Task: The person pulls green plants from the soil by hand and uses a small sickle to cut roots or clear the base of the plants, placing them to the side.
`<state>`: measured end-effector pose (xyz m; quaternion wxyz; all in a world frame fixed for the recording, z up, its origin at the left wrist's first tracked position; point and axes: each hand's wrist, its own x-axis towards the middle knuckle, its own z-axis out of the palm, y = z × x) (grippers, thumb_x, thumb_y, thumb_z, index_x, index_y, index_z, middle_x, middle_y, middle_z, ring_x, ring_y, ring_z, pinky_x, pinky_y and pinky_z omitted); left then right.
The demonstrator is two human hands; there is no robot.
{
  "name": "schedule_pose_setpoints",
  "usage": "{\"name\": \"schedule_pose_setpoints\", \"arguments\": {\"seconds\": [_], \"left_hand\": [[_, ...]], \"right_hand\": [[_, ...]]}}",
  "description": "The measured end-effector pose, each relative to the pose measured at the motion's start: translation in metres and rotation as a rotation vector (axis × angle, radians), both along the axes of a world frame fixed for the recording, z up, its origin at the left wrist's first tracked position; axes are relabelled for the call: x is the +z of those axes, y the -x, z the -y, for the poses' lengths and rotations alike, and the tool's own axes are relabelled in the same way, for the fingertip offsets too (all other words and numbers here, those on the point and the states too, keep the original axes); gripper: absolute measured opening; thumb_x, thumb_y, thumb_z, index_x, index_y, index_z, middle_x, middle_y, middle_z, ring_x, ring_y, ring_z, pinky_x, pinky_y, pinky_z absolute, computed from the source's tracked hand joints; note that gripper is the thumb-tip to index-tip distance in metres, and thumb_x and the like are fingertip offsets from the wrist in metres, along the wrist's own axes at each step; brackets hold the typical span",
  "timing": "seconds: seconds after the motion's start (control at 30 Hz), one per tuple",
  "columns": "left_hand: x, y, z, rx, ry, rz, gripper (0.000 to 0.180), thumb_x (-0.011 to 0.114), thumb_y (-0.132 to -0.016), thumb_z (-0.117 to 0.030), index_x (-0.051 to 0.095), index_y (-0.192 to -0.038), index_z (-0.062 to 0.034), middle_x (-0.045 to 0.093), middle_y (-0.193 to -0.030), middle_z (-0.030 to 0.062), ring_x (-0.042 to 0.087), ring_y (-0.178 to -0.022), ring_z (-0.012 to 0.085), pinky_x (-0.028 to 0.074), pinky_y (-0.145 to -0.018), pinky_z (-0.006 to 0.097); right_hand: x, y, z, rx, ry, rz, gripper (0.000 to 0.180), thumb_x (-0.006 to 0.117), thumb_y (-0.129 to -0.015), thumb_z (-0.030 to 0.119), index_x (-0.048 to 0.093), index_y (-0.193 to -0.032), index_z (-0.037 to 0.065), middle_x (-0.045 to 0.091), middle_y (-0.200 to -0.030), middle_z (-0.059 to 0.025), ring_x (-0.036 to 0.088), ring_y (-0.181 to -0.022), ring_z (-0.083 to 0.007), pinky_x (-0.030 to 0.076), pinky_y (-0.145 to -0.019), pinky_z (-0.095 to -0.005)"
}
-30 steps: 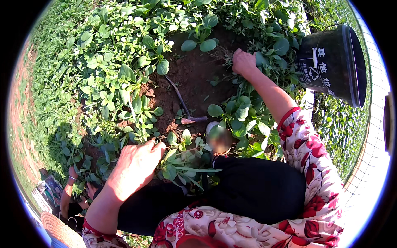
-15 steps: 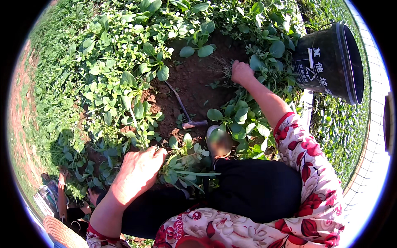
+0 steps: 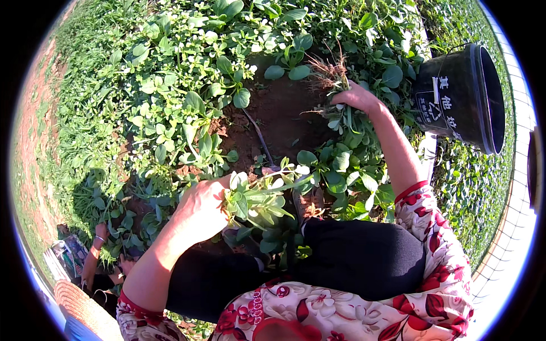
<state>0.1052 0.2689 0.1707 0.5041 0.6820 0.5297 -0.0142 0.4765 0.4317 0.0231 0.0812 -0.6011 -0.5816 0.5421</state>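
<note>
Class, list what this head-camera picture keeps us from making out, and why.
Head view:
Left hand: most fingertips, hidden beneath its back.
Dark, slender-handled tool: head, mostly covered by a green leafy bunch.
Round black plastic bucket: floor, hidden by its wall.
Orange straw hat: remainder, cut off by lower edge.

Two bunches (image 3: 256,202) (image 3: 333,75), one bucket (image 3: 455,94), apparently one tool (image 3: 259,135)

This is an outdoor vegetable garden: leafy plants (image 3: 194,103) crowd eleven o'clock, brown soil (image 3: 287,116) shows at twelve, reddish earth (image 3: 41,133) at nine.
</note>
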Motion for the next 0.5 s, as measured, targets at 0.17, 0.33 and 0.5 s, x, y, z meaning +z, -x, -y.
{"name": "schedule_pose_setpoints", "arguments": {"seconds": [0.17,0.33,0.5], "left_hand": [[-0.027,-0.004,-0.010,0.526,0.352,0.265,0.038,0.073,-0.078,-0.013,0.056,-0.110,-0.0005,0.064,-0.102,0.0051,0.059,-0.088,0.0138,0.047,-0.080,0.028],[-0.070,-0.025,-0.031,0.725,0.479,0.380,0.033,0.070,-0.077,-0.008,0.057,-0.106,-0.0005,0.061,-0.089,0.0047,0.055,-0.083,0.0128,0.044,-0.078,0.029],[-0.069,-0.054,-0.039,0.578,-0.123,0.222,0.050,0.064,-0.073,-0.021,0.049,-0.115,0.0019,0.052,-0.115,0.0252,0.054,-0.105,0.0371,0.048,-0.086,0.043]], "right_hand": [[0.010,0.031,0.024,0.020,0.007,-0.032,0.042,0.066,-0.069,0.010,0.062,-0.110,0.004,0.066,-0.092,-0.0065,0.059,-0.082,-0.0135,0.047,-0.077,-0.0300],[0.030,0.107,0.077,-0.010,0.213,-0.607,0.060,0.069,-0.075,0.011,0.046,-0.130,0.005,0.059,-0.117,-0.0061,0.055,-0.104,-0.0169,0.044,-0.091,-0.0314],[0.069,0.174,0.119,-0.246,0.451,-1.114,0.063,0.073,-0.077,0.020,0.043,-0.131,0.007,0.056,-0.122,-0.0065,0.054,-0.111,-0.0201,0.042,-0.097,-0.0380]]}}
